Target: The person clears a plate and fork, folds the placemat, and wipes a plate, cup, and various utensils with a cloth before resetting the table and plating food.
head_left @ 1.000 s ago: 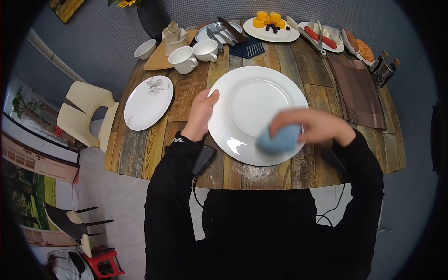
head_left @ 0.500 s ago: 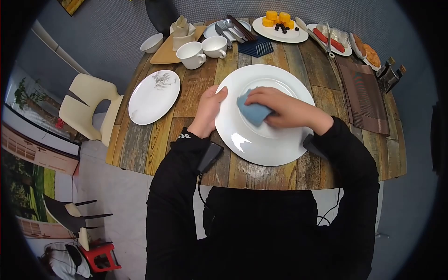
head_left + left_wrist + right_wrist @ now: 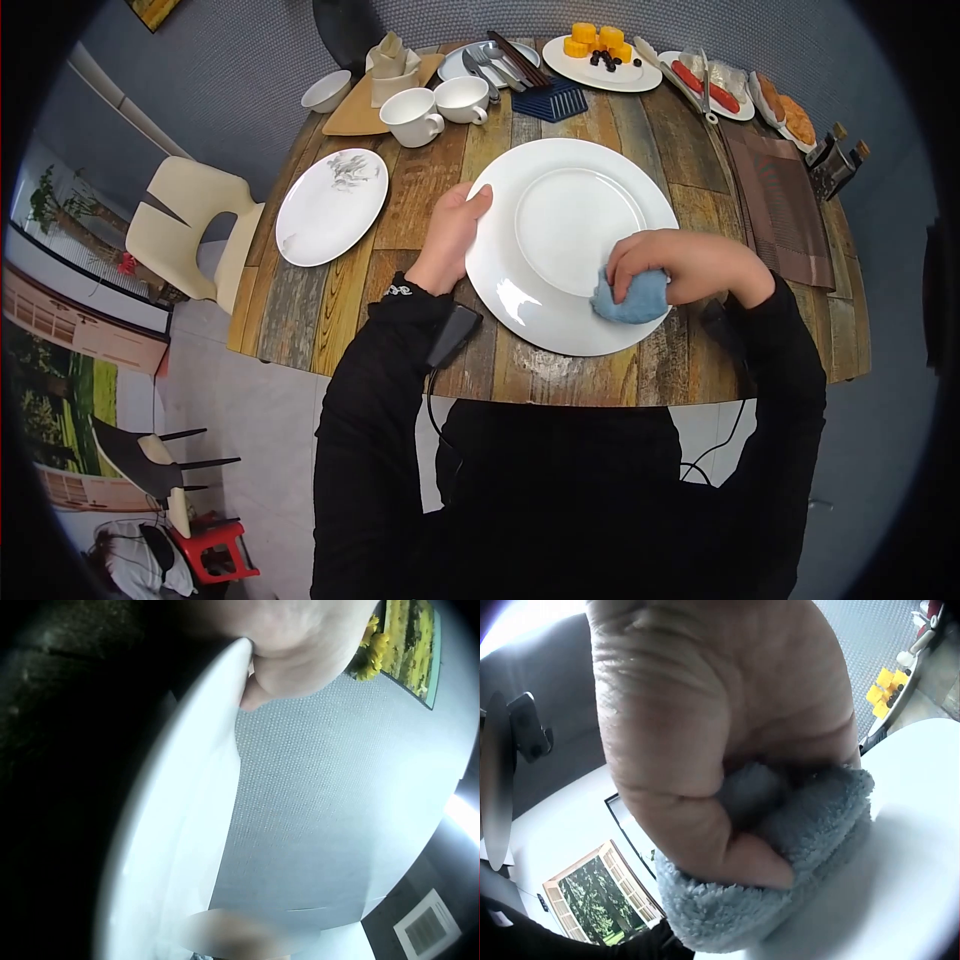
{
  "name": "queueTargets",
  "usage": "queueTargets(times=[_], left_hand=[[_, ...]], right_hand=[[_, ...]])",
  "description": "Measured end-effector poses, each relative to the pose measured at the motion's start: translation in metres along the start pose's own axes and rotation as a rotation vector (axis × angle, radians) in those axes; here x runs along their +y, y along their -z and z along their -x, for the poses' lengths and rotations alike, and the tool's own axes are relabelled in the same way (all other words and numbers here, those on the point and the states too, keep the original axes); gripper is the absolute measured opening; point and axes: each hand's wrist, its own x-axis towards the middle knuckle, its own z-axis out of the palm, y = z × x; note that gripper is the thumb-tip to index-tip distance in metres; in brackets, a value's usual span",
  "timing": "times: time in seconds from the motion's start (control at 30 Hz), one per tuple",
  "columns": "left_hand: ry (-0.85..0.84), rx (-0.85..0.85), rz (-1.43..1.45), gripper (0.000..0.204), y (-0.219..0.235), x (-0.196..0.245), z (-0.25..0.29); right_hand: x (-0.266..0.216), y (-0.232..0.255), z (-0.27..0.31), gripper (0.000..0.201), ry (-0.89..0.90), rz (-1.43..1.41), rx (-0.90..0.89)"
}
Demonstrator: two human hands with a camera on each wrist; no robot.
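Note:
A large white plate [image 3: 560, 230] is held over the near middle of the wooden table. My left hand [image 3: 450, 235] grips its left rim, thumb on the upper face and the other fingers hidden beneath. In the left wrist view the plate [image 3: 180, 802] appears edge-on below the left hand [image 3: 300, 645]. My right hand [image 3: 690, 265] holds a bunched blue cloth [image 3: 632, 298] against the plate's lower right rim. The right wrist view shows the cloth [image 3: 817, 825] as fluffy, with the right hand's [image 3: 727, 712] thumb and fingers curled into it.
An oval white plate with a grey pattern [image 3: 330, 225] lies on the left. Two white cups [image 3: 410, 120], a wooden tray [image 3: 350, 122], and a plate of yellow pieces and dark berries [image 3: 650, 80] stand behind. A brown placemat [image 3: 785, 215] and dark grinders [image 3: 835, 165] are at the right.
My right hand has wiped the cloth across the plate, from its lower right to the centre and back to the lower right rim. The left hand keeps its grip on the rim.

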Motion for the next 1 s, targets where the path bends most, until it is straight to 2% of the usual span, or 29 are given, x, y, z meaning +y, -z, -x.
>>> queueTargets(times=[0.07,0.13,0.17,0.23,0.33,0.47,0.57,0.77,0.8,0.93,1.0], left_hand=[[-0.001,0.023,-0.001,0.022,0.0,0.001,0.0],[0.004,0.001,0.015,0.022,-0.001,0.002,0.0],[0.006,0.0,0.014,0.022,0.0,0.001,0.0],[0.0,-0.005,-0.026,0.022,0.003,-0.001,-0.002],[-0.007,0.023,-0.044,0.021,0.002,-0.002,-0.001],[-0.001,0.028,-0.035,0.021,-0.001,0.0,0.002],[0.004,-0.008,-0.06,0.026,0.002,-0.002,-0.002],[-0.001,-0.009,-0.053,0.024,-0.001,0.001,0.001],[-0.006,-0.009,-0.058,0.024,0.0,0.001,0.001],[-0.009,-0.004,-0.065,0.024,0.0,0.0,0.0],[-0.007,0.013,-0.064,0.024,-0.001,0.001,0.001]], right_hand=[[-0.002,0.001,-0.005,0.036,-0.027,-0.021,-0.034],[-0.009,-0.005,-0.022,0.041,0.154,-0.045,0.174],[-0.013,-0.009,-0.032,0.041,0.154,-0.047,0.175],[-0.019,-0.021,-0.055,0.039,0.285,0.181,0.388],[-0.01,-0.042,-0.082,0.037,0.331,0.306,0.295],[-0.02,-0.046,-0.074,0.039,0.3,0.304,0.245],[-0.02,-0.043,-0.053,0.038,0.281,0.216,0.159],[-0.014,-0.04,-0.008,0.038,0.136,0.023,-0.036],[-0.017,-0.037,-0.001,0.041,0.064,-0.037,-0.063],[-0.005,-0.034,0.026,0.043,0.018,-0.143,-0.033],[-0.002,-0.031,0.035,0.044,-0.068,-0.219,-0.013]])
